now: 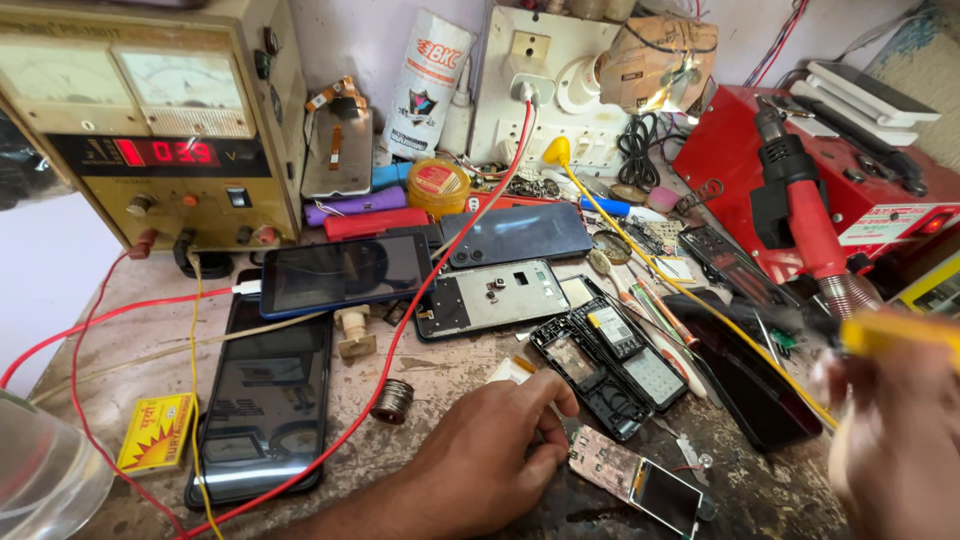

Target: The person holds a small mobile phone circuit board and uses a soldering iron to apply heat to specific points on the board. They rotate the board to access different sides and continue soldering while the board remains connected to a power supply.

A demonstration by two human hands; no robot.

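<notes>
the left hand (490, 450) lies palm down on the bench, fingers curled loosely, its fingertips pinning one small circuit board with a screen (640, 478) that lies just to its right. the right hand (895, 440) is a blur at the right edge, closed around one yellow-handled tool (900, 332); how tightly it grips i cannot tell. just beyond the left hand sits one black keypad phone frame (605, 365), opened up. farther out lie two whole dark phones: one large black one (265, 400) to the left of the left hand, one blue-edged one (345, 272) above it. beside that are one bare phone chassis (492, 297) and one dark back cover (520, 234). one solder spool (392, 400) stands near the left wrist, and one yellow matchbox (157, 432) lies well to its left. one power supply (150, 120) with two dials stands at the far left, one red station (800, 170) beyond the right hand. the worktop (440, 372) is worn, scratched and crossed by red and yellow wires; a pale wall with a socket board (545, 80) backs it.
</notes>
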